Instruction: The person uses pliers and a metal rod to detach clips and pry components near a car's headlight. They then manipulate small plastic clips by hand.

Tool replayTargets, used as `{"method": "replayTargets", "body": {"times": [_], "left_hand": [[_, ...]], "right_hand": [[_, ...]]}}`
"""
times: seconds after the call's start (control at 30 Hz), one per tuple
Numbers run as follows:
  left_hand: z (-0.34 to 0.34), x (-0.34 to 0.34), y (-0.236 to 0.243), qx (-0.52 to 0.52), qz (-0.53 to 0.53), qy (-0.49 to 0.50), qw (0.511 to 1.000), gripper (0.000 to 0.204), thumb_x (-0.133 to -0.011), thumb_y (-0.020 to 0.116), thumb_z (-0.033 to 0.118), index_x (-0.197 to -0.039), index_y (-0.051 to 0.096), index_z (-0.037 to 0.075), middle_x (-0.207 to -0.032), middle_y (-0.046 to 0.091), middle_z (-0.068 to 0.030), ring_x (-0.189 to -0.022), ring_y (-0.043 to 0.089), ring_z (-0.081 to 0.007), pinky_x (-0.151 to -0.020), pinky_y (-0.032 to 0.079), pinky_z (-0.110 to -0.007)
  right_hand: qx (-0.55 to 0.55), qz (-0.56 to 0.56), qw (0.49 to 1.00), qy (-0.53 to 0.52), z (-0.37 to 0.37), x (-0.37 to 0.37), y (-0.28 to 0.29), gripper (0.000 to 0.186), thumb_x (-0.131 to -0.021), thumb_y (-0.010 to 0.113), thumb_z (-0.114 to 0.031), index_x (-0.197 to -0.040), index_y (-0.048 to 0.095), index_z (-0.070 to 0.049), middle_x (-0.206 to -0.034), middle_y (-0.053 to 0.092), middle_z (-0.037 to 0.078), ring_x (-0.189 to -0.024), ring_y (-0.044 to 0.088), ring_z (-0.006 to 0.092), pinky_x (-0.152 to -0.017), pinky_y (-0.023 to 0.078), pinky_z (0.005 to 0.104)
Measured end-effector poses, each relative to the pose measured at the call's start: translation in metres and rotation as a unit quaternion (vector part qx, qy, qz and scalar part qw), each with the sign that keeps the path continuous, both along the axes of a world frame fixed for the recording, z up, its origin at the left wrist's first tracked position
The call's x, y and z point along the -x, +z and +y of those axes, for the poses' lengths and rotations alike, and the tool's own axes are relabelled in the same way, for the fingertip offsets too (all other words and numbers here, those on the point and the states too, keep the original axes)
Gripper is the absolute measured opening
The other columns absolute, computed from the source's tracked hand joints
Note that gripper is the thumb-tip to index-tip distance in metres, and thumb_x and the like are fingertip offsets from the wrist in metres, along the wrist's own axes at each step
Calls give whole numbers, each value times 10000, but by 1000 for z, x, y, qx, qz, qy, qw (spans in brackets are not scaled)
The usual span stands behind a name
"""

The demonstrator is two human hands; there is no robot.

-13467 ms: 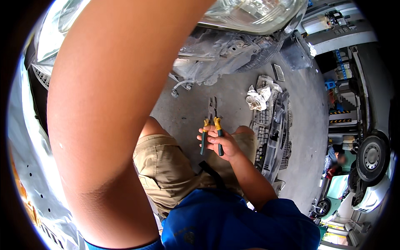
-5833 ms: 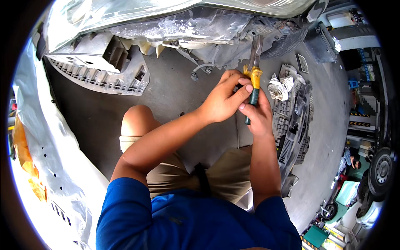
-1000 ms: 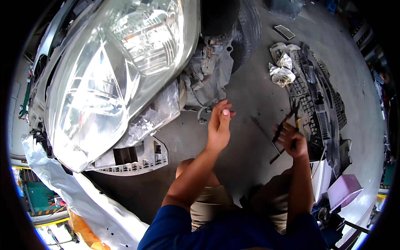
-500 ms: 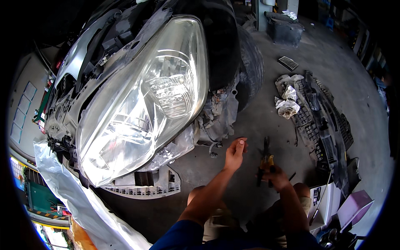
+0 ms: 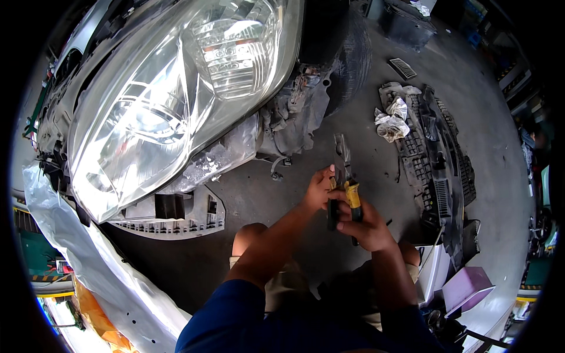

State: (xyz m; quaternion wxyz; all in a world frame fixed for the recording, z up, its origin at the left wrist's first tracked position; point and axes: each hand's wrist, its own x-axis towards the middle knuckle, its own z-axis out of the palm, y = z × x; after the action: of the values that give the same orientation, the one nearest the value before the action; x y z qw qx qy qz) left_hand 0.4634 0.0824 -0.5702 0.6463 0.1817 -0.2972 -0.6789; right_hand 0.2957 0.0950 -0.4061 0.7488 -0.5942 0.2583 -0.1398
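Note:
My right hand (image 5: 366,226) is wrapped round a pair of pliers (image 5: 352,193) with yellow and black handles. The handles stand somewhat apart, and the long metal jaws point up and away from me. Right beside the pliers is my left hand (image 5: 318,189), its thumb and fingers pressed together. Whatever it pinches, if anything, is hidden or too small to make out. Both hands are above the floor, in front of my knees. To their upper left is a large clear headlight (image 5: 176,100) mounted on a car with its front bumper off.
Black plastic car trim (image 5: 444,176) lies on the floor at right, with crumpled wrapping (image 5: 392,123) on it. A purple bin (image 5: 467,288) stands at lower right beside a white box (image 5: 432,267). A white sheet (image 5: 100,265) runs along the left. A dark crate (image 5: 406,26) sits farther back.
The right hand has raised the pliers up and left, beside the left hand. The left hand has shifted left and stays pinched. My view has moved, so the headlight sits higher and farther left.

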Motion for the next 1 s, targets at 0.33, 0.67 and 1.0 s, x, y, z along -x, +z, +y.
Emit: {"method": "replayTargets", "body": {"times": [0.33, 0.67, 1.0], "left_hand": [[-17, 7, -19, 20, 24, 110, 993, 421, -980, 498, 421, -1220, 539, 79, -1023, 618, -62, -877, 597, -112, -703, 478, -248], [-11, 0, 3, 49, 35, 125, 990, 446, -1006, 470, 403, -1336, 476, 102, -1162, 591, -36, -1024, 581, -111, -802, 487, -247], [9, -14, 31, 69, 49, 100, 991, 493, -1033, 443, 386, -1451, 412, 126, -1302, 565, -11, -1170, 564, -110, -901, 496, -246]], "right_hand": [[66, 9, 998, 20, 0, -70, 48, 640, -785, 534, 87, -1411, 416, 21, -1303, 542, 107, -1279, 517, 243, -1010, 446, 353], [171, 3, 984, -37, 10, -106, 45, 572, -817, 531, 67, -1376, 477, -36, -1221, 562, 74, -1121, 554, 159, -910, 473, 313], [-59, -76, 994, -43, 28, -101, 68, 794, -735, 616, -27, -1475, 330, 10, -1247, 419, 72, -1109, 419, 194, -925, 394, 335]]}}
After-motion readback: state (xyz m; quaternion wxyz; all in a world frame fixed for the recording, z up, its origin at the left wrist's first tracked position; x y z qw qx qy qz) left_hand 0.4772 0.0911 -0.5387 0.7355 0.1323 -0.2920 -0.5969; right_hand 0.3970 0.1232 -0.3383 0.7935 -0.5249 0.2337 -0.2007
